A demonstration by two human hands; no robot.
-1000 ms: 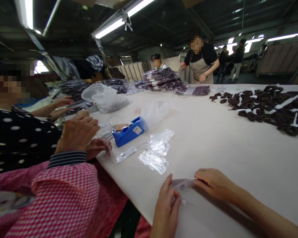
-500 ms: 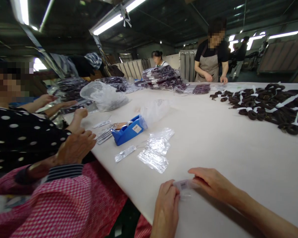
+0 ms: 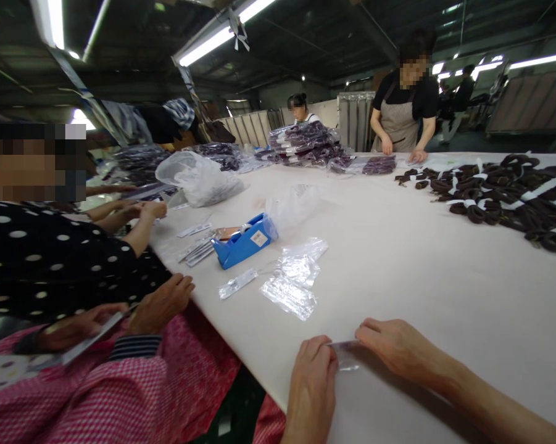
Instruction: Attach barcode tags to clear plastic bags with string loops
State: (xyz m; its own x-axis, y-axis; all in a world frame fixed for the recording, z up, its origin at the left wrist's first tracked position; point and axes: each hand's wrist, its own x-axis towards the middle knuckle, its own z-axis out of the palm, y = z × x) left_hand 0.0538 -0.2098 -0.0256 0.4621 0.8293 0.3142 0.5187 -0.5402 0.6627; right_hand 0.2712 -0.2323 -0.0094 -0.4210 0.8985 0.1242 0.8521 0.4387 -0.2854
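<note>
Now the left hand (image 3: 311, 385) and the right hand (image 3: 395, 345) hold together one small clear plastic packet (image 3: 344, 356) at the near edge of the white tabletop (image 3: 421, 265). The left fingers pinch its left end and the right fingertips press on its right end, so the packet lies flat on the tabletop between them. Just beyond the hands lie a few empty clear bags (image 3: 292, 277), and behind these stands a blue tape dispenser (image 3: 245, 240). To the left sit two people, one in a pink checked sleeve (image 3: 134, 382) and one in a dotted black top (image 3: 50, 259), with their hands near the table edge. Far on the right lies a heap of dark bands (image 3: 500, 191), and a person in an apron (image 3: 400, 123) stands at the far side.
</note>
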